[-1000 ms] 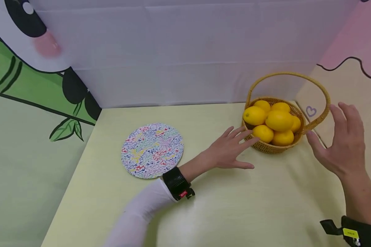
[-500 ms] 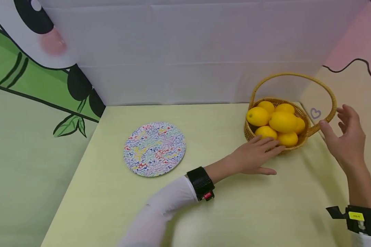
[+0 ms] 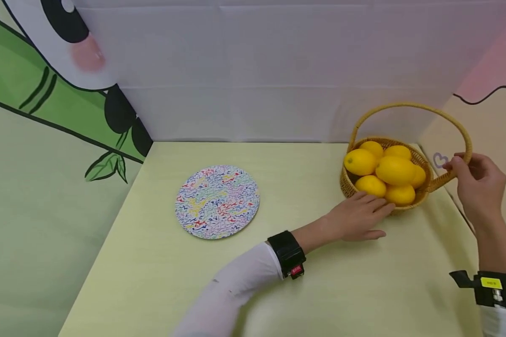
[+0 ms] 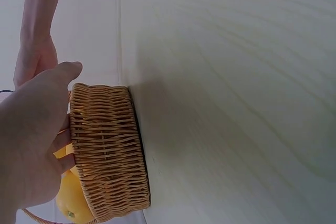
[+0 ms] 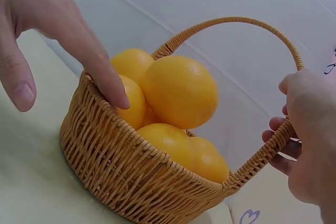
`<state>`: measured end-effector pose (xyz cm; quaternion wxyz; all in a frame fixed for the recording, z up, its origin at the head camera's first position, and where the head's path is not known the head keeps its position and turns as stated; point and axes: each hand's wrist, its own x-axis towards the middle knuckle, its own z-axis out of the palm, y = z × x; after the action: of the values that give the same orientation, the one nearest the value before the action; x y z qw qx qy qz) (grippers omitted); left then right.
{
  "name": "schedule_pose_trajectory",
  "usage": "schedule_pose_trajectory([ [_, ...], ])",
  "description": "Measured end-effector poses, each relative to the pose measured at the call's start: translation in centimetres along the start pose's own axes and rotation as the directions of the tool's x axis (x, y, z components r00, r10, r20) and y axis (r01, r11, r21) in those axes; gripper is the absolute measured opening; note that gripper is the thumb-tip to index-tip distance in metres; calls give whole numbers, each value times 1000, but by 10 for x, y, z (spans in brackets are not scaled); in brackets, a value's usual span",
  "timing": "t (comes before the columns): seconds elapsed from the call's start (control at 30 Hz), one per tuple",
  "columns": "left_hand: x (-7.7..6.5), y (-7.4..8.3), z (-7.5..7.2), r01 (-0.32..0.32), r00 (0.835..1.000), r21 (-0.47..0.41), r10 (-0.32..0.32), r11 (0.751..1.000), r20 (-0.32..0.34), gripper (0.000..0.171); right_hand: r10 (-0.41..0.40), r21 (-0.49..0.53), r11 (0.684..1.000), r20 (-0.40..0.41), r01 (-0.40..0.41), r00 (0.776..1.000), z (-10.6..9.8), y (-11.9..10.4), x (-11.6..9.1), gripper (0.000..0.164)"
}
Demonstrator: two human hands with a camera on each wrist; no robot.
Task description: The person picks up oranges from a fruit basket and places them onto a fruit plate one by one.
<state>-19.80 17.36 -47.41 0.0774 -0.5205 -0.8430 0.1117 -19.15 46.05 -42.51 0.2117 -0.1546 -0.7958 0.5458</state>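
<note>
A wicker basket (image 3: 349, 181) heaped with yellow lemons (image 3: 395, 170) stands at the right of the table, its tall arched handle (image 3: 409, 105) upright. My right hand (image 3: 482, 185) holds the right side of this handle; in the right wrist view its fingers (image 5: 281, 150) curl around the cane. At the basket's near side, my left hand (image 3: 358, 219) lies over the rim with the fingers extended and the thumb apart. Seen from the left wrist, those fingers (image 4: 62, 139) reach over the rim beside the lemons, and the wicker wall (image 4: 107, 150) shows whole.
A round, flat disc (image 3: 217, 202) with multicoloured squiggles lies on the table (image 3: 320, 290), left of the basket. Behind the table hangs a pale cloth backdrop (image 3: 244, 70) with printed drawings. The table's right edge runs close beside the basket.
My left hand has moved right, from the basket's left side onto its near rim. My right hand has closed its fingers around the handle. The camera view has shifted slightly.
</note>
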Motion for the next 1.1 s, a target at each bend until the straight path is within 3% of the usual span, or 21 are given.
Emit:
schedule_pose_trajectory([
  [0.13, -2, 0, 0, 5, 1000, 0, -5, 1000, -30, 74, -6, 1, 1000, 13, 6, 1000, 4, 3, 3, 15],
  [0.33, -10, -5, 1, 29, 997, 1, -29, 1000, -66, 64, -64, 35, 998, 76, 61, 995, 12, 11, 1, 29],
  [0.57, -25, -18, 3, 79, 992, -32, -81, 996, -94, 46, -28, -4, 1000, 59, 28, 998, 26, 10, -16, 43],
  [0.7, -34, -29, 5, 106, 989, -42, -110, 993, -98, 40, -12, 161, 987, 85, -2, 996, 39, 10, -30, 43],
  [0.8, -41, -38, 9, 112, 986, -52, -118, 992, -115, 34, -6, 312, 949, 132, -36, 991, 48, 9, -41, 42],
  [0.97, -55, -51, 17, 114, 977, -38, -119, 993, -178, 23, -1, 393, 918, 152, -59, 988, 66, 2, -54, 44],
  [1.1, -70, -59, 18, 126, 973, -40, -131, 991, -191, 22, -10, 404, 914, 140, -47, 990, 82, -4, -61, 46],
])
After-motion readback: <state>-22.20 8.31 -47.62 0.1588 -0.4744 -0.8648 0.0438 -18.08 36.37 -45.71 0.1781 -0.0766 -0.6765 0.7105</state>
